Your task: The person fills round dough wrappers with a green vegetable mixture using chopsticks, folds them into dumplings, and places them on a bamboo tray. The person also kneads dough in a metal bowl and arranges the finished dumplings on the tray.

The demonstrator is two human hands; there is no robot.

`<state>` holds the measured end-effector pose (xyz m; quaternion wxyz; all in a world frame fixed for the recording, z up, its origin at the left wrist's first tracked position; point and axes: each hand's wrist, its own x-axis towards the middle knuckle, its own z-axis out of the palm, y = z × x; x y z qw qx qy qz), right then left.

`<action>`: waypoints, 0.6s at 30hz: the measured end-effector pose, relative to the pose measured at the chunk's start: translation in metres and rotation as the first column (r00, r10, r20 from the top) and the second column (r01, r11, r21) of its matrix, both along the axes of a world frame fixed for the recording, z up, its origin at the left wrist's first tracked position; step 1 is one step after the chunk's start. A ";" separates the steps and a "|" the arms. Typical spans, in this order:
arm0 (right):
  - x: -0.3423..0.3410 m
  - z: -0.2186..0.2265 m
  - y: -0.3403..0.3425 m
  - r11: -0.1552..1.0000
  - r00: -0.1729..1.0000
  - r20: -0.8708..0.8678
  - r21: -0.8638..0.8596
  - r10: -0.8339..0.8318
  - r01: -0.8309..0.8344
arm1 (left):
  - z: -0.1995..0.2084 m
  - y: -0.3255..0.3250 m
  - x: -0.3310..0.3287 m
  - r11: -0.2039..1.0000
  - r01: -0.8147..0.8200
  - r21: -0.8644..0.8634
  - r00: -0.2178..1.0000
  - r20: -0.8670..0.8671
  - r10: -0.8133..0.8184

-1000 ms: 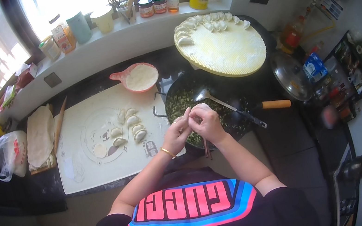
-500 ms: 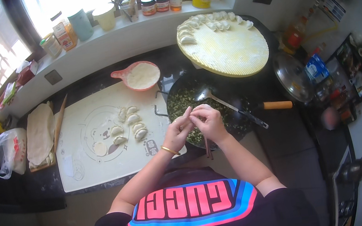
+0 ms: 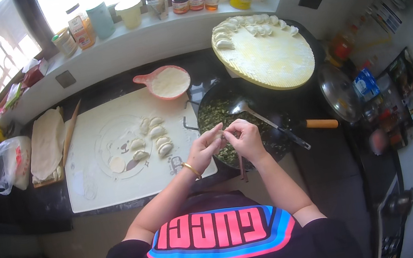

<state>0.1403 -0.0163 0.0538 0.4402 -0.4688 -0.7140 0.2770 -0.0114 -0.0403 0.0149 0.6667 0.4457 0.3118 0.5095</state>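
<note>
Head view is showing dumpling-making partway through. Near the upper right of the frame, a round tray (image 3: 271, 60) is carrying a row of finished dumplings (image 3: 250, 27) along its far rim only, with most of its floured face bare. At centre left, on the white mat (image 3: 118, 179), a few more pieces (image 3: 151, 137) and one flat wrapper (image 3: 117, 164) are waiting, and the pan (image 3: 272, 143) is holding plenty of green filling (image 3: 215, 114) with a ladle (image 3: 243, 106) resting in it. So, judging by this, much is left.

Both forearms are rising from the lower edge and meeting at mid-frame over the pan's near side. The left hand (image 3: 204, 148) and right hand (image 3: 244, 136) are pinching together on a small dumpling (image 3: 220, 133) held between the fingertips, fingers curled and closed on it.
</note>
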 end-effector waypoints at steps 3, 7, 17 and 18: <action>-0.014 -0.004 -0.002 0.999 0.997 0.068 0.050 -0.023 0.020 | -0.003 -0.004 -0.008 1.000 0.011 0.029 1.000 -0.023 -0.011; -0.034 -0.008 -0.012 0.999 0.995 0.095 0.043 -0.026 0.022 | 0.000 -0.015 -0.021 1.000 -0.002 -0.014 1.000 0.024 0.002; -0.107 -0.020 -0.041 0.987 0.968 0.192 -0.048 0.161 -0.155 | -0.029 -0.041 -0.118 0.958 -0.160 -0.239 0.954 -0.288 0.088; -0.116 -0.023 -0.044 0.984 0.966 0.187 -0.059 0.178 -0.170 | -0.044 -0.037 -0.140 0.960 -0.226 -0.163 0.947 -0.267 0.178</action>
